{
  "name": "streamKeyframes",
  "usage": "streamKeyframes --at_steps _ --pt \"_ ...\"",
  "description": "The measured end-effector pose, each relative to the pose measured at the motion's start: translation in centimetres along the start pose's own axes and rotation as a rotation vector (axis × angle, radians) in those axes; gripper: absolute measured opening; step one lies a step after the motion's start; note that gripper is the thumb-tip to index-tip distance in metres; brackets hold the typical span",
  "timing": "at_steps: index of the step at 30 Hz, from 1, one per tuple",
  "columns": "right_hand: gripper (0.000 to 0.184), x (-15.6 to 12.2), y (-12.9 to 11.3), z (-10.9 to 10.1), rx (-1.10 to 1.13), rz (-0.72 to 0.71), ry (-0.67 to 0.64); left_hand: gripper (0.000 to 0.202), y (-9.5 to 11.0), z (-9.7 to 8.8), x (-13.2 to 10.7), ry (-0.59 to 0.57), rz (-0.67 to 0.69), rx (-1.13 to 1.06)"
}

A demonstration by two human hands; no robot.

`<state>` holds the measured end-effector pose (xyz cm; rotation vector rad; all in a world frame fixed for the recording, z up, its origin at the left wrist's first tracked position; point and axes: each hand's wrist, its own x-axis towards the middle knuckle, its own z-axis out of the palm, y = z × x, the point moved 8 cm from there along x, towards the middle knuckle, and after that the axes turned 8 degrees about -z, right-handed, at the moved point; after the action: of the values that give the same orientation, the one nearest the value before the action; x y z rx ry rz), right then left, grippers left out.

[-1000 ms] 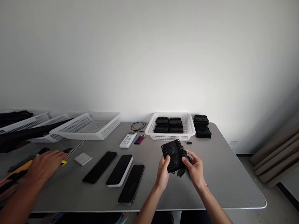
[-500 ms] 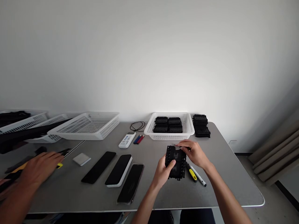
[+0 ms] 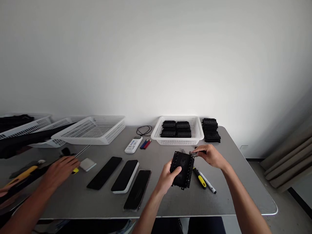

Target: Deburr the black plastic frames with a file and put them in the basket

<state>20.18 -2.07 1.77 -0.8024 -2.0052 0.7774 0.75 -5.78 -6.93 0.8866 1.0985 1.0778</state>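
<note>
My left hand (image 3: 167,177) grips a black plastic part (image 3: 184,169) with toothed side edges, its thumb across the face. The part is held tilted above the table. At its upper right corner my right hand (image 3: 211,156) pinches a small thin grey piece (image 3: 193,154), whose exact kind I cannot make out. The piece overlaps the part's edge; whether they touch is unclear. Below my right hand, a yellow-and-black handled tool (image 3: 201,180) and a white marker (image 3: 207,182) lie side by side on the table.
A white basket (image 3: 177,142) holds several similar black parts, with more stacked (image 3: 211,130) beside it. Three dark phone-like slabs (image 3: 124,175), a white device (image 3: 133,145), lighters (image 3: 145,144) and a cable (image 3: 144,130) lie leftward. Another person's hand (image 3: 58,170) is at far left.
My right hand has moved right with the grey piece, from the part's upper face to its corner. The black part has turned slightly. The other person's hand has shifted right.
</note>
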Motion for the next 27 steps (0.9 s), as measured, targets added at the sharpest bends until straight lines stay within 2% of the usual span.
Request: streamKeyframes --at_steps 3,4,5,8,11,14,16,19,22,24,27 --pt "0.028 -2.2 3.3 -1.0 -0.053 0.172 0.330 0.046 -1.1 -1.0 0.7 0.069 -0.093 -0.234" --pt "0.029 -3.2 4.3 -0.7 -0.068 0.226 0.428 0.045 -1.5 -1.1 0.9 0.086 -0.135 -0.337" --pt "0.029 -4.1 5.2 0.3 -0.071 0.268 0.472 0.043 -2.0 -1.1 1.1 0.092 -0.176 -0.439" --pt "0.024 -5.6 6.9 5.1 -0.099 0.318 0.425 0.037 -2.7 -0.3 1.7 0.034 -0.246 -0.675" --pt "0.024 -6.1 7.2 9.9 -0.201 0.301 0.285 0.041 -2.6 1.4 1.9 -0.122 -0.237 -0.760" --pt "0.029 -6.4 7.1 13.0 -0.317 0.310 0.138 0.051 -2.4 2.4 1.8 -0.254 -0.224 -0.775" --pt "0.032 -6.6 7.0 14.1 -0.330 0.302 0.052 0.057 -2.2 2.4 1.7 -0.302 -0.213 -0.787" --pt "0.032 -7.0 6.6 13.5 -0.310 0.261 0.040 0.059 -1.9 1.6 1.8 -0.310 -0.180 -0.799" --pt "0.031 -7.8 6.9 10.6 -0.371 0.267 0.170 0.060 -1.8 0.5 1.9 -0.273 -0.152 -0.762" --pt "0.031 -9.0 7.5 8.4 -0.478 0.313 0.233 0.063 -2.0 -0.3 2.1 -0.220 -0.138 -0.718" --pt "0.022 -11.6 9.2 5.8 -0.658 0.480 0.210 0.064 -2.4 -1.1 2.1 -0.147 -0.136 -0.671"
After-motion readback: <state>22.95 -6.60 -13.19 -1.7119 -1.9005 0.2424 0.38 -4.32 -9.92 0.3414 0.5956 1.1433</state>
